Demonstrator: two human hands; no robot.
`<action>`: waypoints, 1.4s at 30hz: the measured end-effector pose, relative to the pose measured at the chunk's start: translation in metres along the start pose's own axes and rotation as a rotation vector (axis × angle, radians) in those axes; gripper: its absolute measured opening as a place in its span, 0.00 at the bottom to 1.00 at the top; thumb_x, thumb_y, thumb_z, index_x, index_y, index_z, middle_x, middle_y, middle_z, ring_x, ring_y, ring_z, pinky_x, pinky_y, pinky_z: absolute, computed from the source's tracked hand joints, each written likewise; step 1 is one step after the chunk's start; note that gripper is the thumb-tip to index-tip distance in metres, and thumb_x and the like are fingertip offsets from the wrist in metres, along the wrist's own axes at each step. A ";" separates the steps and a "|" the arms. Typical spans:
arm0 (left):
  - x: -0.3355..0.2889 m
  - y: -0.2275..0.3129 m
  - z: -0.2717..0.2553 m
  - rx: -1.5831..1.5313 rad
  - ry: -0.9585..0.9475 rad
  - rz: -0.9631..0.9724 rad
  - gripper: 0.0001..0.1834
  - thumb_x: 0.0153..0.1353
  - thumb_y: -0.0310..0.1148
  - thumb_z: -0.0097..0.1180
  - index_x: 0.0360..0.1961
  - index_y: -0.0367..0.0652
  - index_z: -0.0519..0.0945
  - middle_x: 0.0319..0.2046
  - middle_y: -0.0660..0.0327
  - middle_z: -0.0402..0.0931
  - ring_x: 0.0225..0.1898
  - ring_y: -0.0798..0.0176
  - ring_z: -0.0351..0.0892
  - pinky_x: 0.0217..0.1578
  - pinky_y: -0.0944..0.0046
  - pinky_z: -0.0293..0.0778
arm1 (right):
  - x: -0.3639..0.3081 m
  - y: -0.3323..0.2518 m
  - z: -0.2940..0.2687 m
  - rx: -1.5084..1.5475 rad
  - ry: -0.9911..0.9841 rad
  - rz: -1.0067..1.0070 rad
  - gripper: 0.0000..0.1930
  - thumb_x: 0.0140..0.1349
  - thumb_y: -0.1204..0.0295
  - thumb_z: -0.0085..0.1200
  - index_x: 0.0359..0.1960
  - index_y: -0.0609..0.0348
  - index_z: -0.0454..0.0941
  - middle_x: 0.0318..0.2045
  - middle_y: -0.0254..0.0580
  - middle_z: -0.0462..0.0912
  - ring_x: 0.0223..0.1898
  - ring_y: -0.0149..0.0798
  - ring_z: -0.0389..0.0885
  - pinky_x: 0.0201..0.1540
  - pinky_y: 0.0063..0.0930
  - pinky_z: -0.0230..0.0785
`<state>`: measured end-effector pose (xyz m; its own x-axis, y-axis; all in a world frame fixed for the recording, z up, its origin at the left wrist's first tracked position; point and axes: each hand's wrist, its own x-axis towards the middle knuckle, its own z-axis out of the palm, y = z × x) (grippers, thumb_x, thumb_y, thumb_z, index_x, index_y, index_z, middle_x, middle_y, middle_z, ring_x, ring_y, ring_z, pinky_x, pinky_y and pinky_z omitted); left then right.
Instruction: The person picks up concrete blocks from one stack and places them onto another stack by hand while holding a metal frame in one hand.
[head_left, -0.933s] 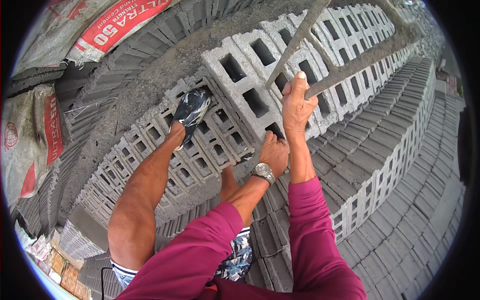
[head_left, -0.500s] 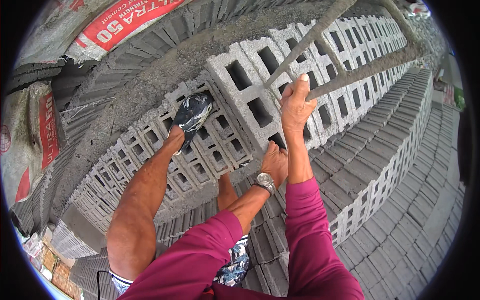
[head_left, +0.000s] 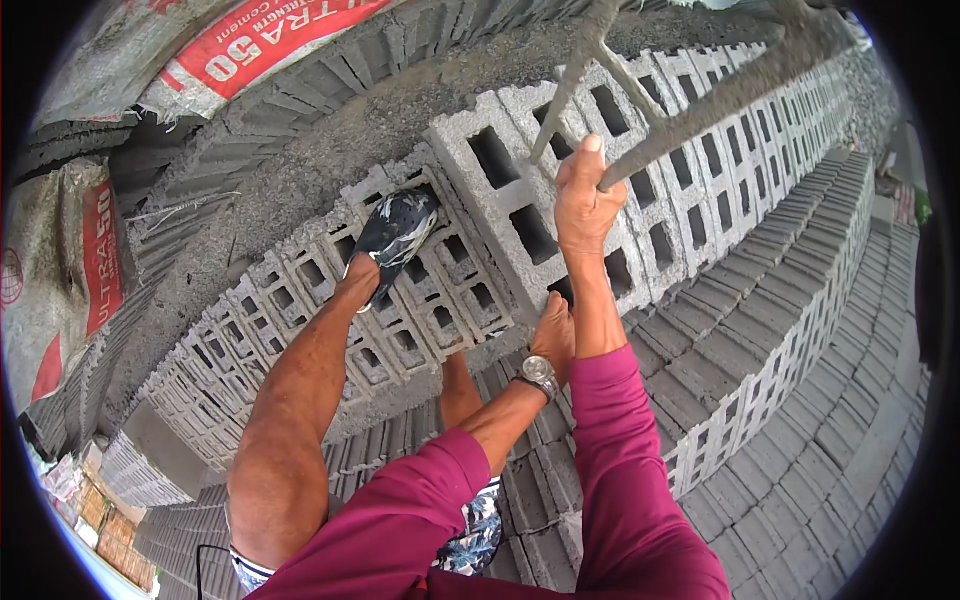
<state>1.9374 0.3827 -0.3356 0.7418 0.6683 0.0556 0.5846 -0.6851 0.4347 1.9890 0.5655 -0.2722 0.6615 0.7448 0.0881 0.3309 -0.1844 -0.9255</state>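
Observation:
My right hand (head_left: 588,205) is closed around the lower end of a cement-crusted metal bar frame (head_left: 720,105), thumb pointing up along it. The frame slants away over a raised row of grey hollow concrete blocks (head_left: 487,212). Below it, my left hand (head_left: 554,332), with a watch at the wrist, grips the near edge of the end block beside one of its holes; its fingertips are partly hidden. My foot in a dark patterned shoe (head_left: 398,232) rests on a lower row of hollow blocks (head_left: 405,345), left of the raised row.
More stacked blocks (head_left: 740,345) run along the right, with layers of blocks (head_left: 800,480) beyond them. A strip of gravelly ground (head_left: 290,185) lies on the far left side. Red and white cement sacks (head_left: 255,50) sit at the upper left.
The far part of the metal frame has swung upward in the view. My right hand has shifted slightly left over the blocks with it. My left hand stays at the block's edge.

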 end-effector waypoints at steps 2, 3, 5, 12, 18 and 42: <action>-0.003 0.007 -0.003 0.027 -0.019 -0.014 0.11 0.58 0.35 0.53 0.32 0.41 0.84 0.26 0.57 0.81 0.36 0.58 0.78 0.57 0.51 0.57 | -0.004 0.000 -0.005 0.092 0.024 0.086 0.27 0.73 0.53 0.48 0.17 0.57 0.72 0.14 0.32 0.70 0.16 0.27 0.66 0.19 0.24 0.55; -0.006 0.009 -0.004 -0.038 -0.108 -0.014 0.10 0.57 0.35 0.54 0.32 0.41 0.84 0.26 0.58 0.81 0.36 0.58 0.78 0.58 0.52 0.57 | -0.001 0.001 -0.006 0.110 0.056 0.113 0.26 0.73 0.54 0.49 0.17 0.57 0.71 0.14 0.31 0.69 0.16 0.26 0.66 0.19 0.24 0.55; -0.006 -0.002 -0.012 -0.142 -0.277 -0.016 0.10 0.56 0.35 0.54 0.32 0.41 0.84 0.26 0.59 0.80 0.35 0.59 0.76 0.59 0.54 0.56 | 0.006 -0.023 -0.006 0.129 0.080 0.180 0.26 0.72 0.55 0.51 0.17 0.59 0.73 0.16 0.27 0.70 0.22 0.24 0.67 0.28 0.25 0.60; -0.002 0.006 0.000 -0.026 -0.284 -0.010 0.09 0.55 0.34 0.54 0.30 0.39 0.80 0.22 0.58 0.76 0.36 0.57 0.75 0.53 0.55 0.58 | 0.030 -0.106 -0.011 0.320 0.070 -0.182 0.27 0.74 0.54 0.43 0.15 0.55 0.64 0.11 0.29 0.63 0.14 0.27 0.59 0.19 0.27 0.53; -0.059 0.026 0.098 -0.132 -0.012 -0.137 0.08 0.58 0.33 0.51 0.32 0.44 0.81 0.26 0.60 0.78 0.42 0.60 0.76 0.56 0.54 0.56 | -0.012 -0.006 0.028 0.175 -0.015 0.212 0.29 0.72 0.51 0.47 0.17 0.62 0.73 0.12 0.28 0.67 0.15 0.27 0.64 0.22 0.27 0.56; -0.008 -0.001 -0.014 -0.030 -0.295 -0.038 0.13 0.55 0.36 0.56 0.33 0.36 0.83 0.21 0.59 0.79 0.36 0.58 0.77 0.56 0.55 0.57 | 0.025 -0.020 0.045 0.105 -0.006 0.078 0.28 0.74 0.54 0.47 0.16 0.59 0.71 0.13 0.27 0.66 0.20 0.23 0.64 0.24 0.26 0.57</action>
<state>1.9259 0.3822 -0.3239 0.7859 0.5768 -0.2229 0.6068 -0.6498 0.4577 1.9688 0.6168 -0.2680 0.6781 0.7349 0.0124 0.2064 -0.1742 -0.9628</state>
